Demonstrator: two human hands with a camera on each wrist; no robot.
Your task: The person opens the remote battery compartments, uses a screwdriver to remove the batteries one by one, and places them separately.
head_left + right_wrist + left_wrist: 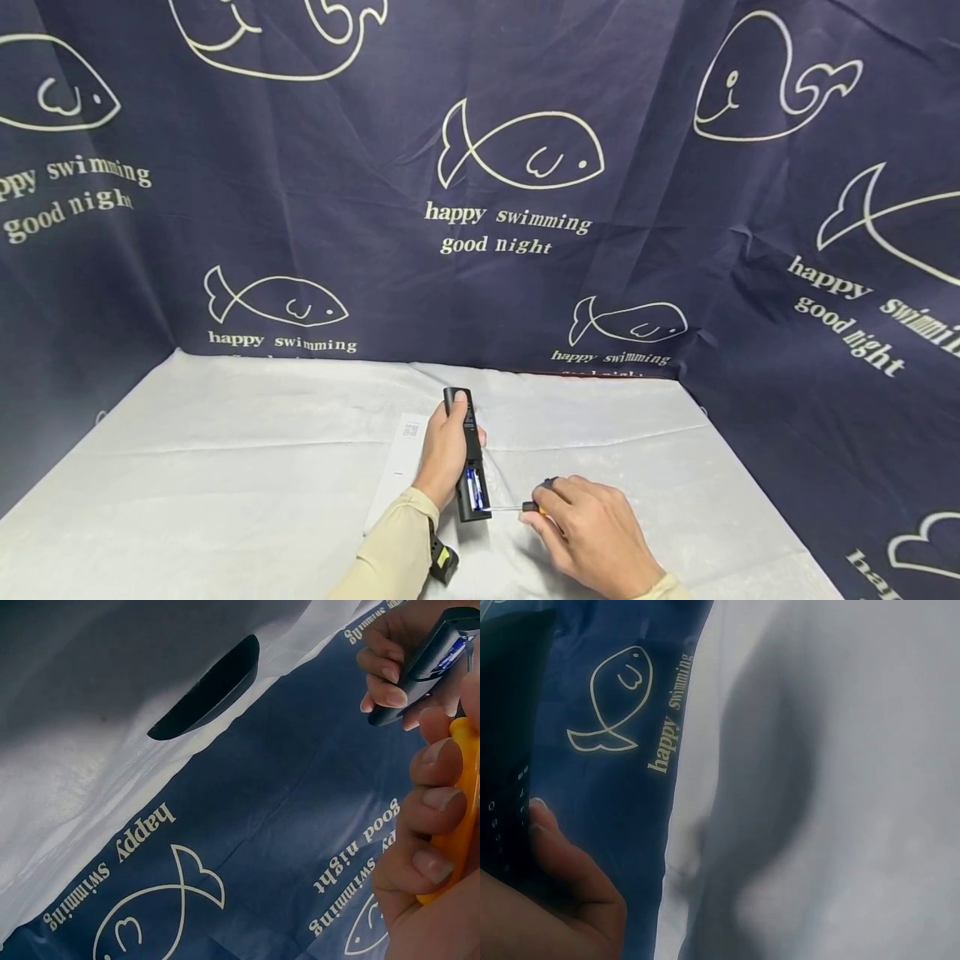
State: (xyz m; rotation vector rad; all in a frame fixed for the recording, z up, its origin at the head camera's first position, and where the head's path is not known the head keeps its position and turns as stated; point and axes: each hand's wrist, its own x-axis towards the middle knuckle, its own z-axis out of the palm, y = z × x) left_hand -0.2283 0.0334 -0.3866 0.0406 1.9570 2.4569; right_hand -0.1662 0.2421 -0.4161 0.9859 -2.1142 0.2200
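Observation:
My left hand (444, 450) grips a black remote control (471, 442) upright over the table, thumb along its upper back. The lower back is uncovered, and blue batteries (476, 490) lie in the compartment. In my right hand (592, 525) is a screwdriver (506, 508), its thin metal shaft pointing left and its tip at the lower end of the batteries. The right wrist view shows curled fingers around its yellow handle (466, 742). A curved black piece, like a battery cover (214, 694), lies on the white cloth in that view.
A white sheet or flat box (397, 467) with a QR code lies behind the left forearm. White cloth (225, 467) covers the table. Dark blue curtains (360, 208) with fish drawings stand at the back and sides. A black camera (444, 562) sits on the left wrist.

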